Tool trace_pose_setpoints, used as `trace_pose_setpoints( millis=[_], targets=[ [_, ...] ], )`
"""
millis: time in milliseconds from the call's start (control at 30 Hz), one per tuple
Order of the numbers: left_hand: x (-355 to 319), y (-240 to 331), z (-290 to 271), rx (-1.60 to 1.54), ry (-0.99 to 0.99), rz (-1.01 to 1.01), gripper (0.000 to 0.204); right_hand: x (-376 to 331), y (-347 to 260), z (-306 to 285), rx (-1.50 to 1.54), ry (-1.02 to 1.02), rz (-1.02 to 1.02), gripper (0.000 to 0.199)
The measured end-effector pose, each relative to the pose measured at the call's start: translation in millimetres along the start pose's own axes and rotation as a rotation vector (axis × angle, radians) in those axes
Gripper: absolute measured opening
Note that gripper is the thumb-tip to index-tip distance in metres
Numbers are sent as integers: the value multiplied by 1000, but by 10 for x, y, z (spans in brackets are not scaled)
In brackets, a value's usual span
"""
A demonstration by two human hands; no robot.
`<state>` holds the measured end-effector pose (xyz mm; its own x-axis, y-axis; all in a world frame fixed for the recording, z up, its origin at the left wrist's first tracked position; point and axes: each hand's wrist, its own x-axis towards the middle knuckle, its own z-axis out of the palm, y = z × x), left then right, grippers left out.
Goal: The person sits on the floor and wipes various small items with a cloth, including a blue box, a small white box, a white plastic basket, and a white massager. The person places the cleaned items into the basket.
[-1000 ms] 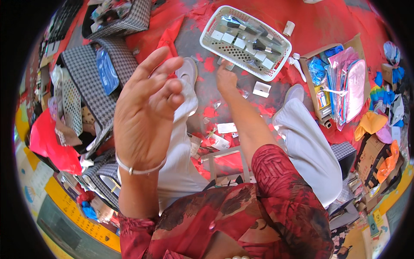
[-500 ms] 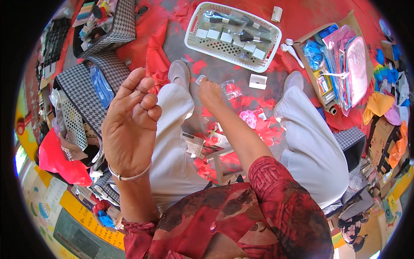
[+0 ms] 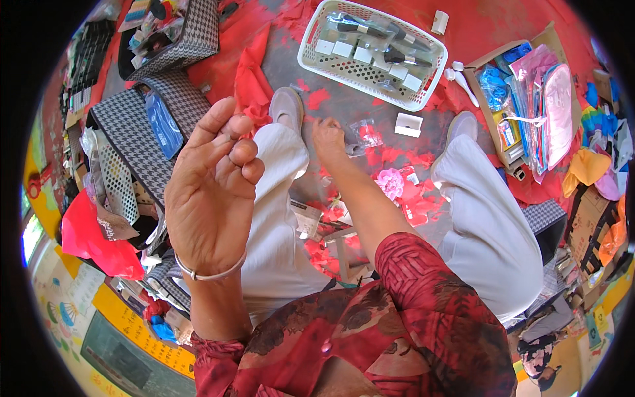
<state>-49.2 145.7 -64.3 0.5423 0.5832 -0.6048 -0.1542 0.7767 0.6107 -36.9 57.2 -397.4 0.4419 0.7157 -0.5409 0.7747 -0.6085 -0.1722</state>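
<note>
My left hand point(image 3: 215, 192) is raised on the left, a band around its wrist. Its palm shows bare, with the fingers loosely bent and nothing in them. Low over the floor, between my shoes, my right hand point(image 3: 329, 137) has its fingers bent down and drawn together. What they hold, if anything, is hidden. Beside it, to the right, lies crumpled clear plastic point(image 3: 368, 134). A small white open box piece point(image 3: 409, 125) sits farther right. Beyond stands a white basket point(image 3: 305, 56) with small white boxes and black-handled brushes in clear bags.
A cardboard box point(image 3: 488, 109) of pouches and packets stands at right, a white handled object point(image 3: 461, 81) beside it. Houndstooth storage boxes point(image 3: 119, 126) crowd the left. A pink flower point(image 3: 390, 184) and red cloth scraps lie on the floor between my legs.
My right hand has shifted slightly and turned; the small clear piece seen at its fingertips no longer shows there. My left hand stays raised in the same pose. The whole view has shifted slightly.
</note>
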Motion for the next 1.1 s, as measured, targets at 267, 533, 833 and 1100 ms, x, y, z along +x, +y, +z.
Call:
trace_pose_setpoints(
  millis=[267,533,833,1100],
  targets=[
    [53,15,7,6,26,87,34,-488,391,-940,768,-126,-50,49],
    [292,-177,253,245,-44,183,34,-1091,1090,-3169,1179,7,-319,55],
    [34,-555,738,17,-643,5,46,-1988,1058,-3605,1021,421,-419,60],
    [232,-541,721,-278,-760,-165,54,-1799,1814,-3889,1957,790,-115,16]
  ],
)
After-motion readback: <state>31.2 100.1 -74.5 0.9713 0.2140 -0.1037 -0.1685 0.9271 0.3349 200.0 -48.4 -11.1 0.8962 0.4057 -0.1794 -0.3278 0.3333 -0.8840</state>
